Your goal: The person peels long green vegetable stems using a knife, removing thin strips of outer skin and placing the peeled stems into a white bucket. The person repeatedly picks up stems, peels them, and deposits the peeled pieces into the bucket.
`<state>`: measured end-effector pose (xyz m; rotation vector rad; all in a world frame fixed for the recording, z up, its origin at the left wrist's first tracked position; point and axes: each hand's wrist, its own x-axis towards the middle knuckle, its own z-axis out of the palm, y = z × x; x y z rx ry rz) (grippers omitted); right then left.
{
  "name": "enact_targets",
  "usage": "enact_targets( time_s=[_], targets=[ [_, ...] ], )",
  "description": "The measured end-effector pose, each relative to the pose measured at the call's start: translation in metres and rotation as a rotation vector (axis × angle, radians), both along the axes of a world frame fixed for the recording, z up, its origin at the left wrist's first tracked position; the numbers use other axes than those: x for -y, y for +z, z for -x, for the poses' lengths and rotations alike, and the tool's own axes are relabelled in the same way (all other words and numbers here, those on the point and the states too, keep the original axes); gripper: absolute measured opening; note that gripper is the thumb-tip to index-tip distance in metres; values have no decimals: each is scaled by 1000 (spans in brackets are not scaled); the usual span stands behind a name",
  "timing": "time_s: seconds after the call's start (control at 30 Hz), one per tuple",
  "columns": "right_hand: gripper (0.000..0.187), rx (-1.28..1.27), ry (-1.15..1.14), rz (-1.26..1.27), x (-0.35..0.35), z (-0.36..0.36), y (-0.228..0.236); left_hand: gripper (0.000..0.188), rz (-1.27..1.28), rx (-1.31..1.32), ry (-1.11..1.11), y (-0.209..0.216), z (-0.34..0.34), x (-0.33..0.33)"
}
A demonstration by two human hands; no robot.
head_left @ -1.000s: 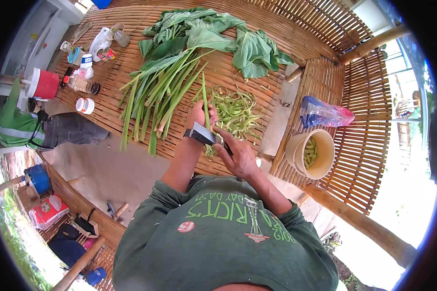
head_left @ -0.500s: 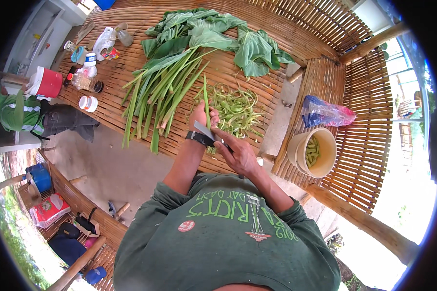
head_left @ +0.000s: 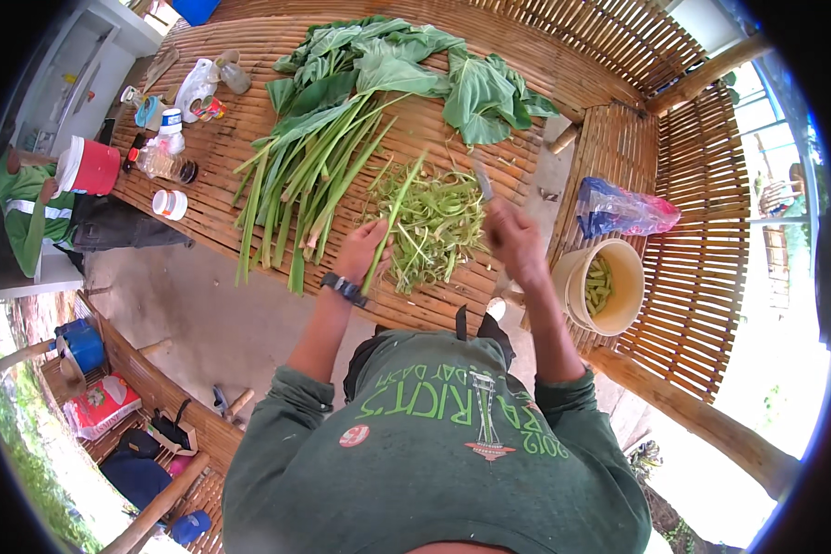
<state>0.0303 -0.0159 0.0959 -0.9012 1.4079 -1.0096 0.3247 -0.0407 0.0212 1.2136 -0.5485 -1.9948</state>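
My left hand (head_left: pixel 365 251) is closed around a peeled-looking green leaf stalk (head_left: pixel 403 197), which points up and away over the table. My right hand (head_left: pixel 517 242), slightly blurred, grips a knife (head_left: pixel 482 177) with its blade pointing away from me. Between the hands lies a heap of thin green peelings (head_left: pixel 439 222). To the left of it rests a bundle of long green stalks (head_left: pixel 321 185), and large green leaves (head_left: pixel 480 100) are spread beyond on the bamboo-slat table (head_left: pixel 226 148).
At right, a cream bucket (head_left: pixel 626 291) holding cut green pieces stands on a bamboo bench beside a blue and pink plastic bag (head_left: pixel 623 210). Bottles and jars (head_left: pixel 169 164) crowd the table's left end. A person (head_left: pixel 42 208) there holds a red and white container (head_left: pixel 92 168).
My hands have moved apart: the right carried the knife away to the right, the left shifted slightly left and nearer with the stalk. The person at left has raised an arm to the container.
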Motion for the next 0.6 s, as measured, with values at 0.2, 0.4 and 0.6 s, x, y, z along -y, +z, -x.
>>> enact_targets(
  time_s=[0.2, 0.4, 0.6],
  targets=[
    [36, 111, -532, 248, 56, 104, 50, 30, 36, 301, -259, -26, -93, -34],
    [41, -37, -439, 242, 71, 111, 46, 36, -27, 308, -9, -29, -156, -53],
    [42, -65, 68, 163, 34, 3, -10, 29, 89, 78, 306, 11, -61, -18]
  ],
)
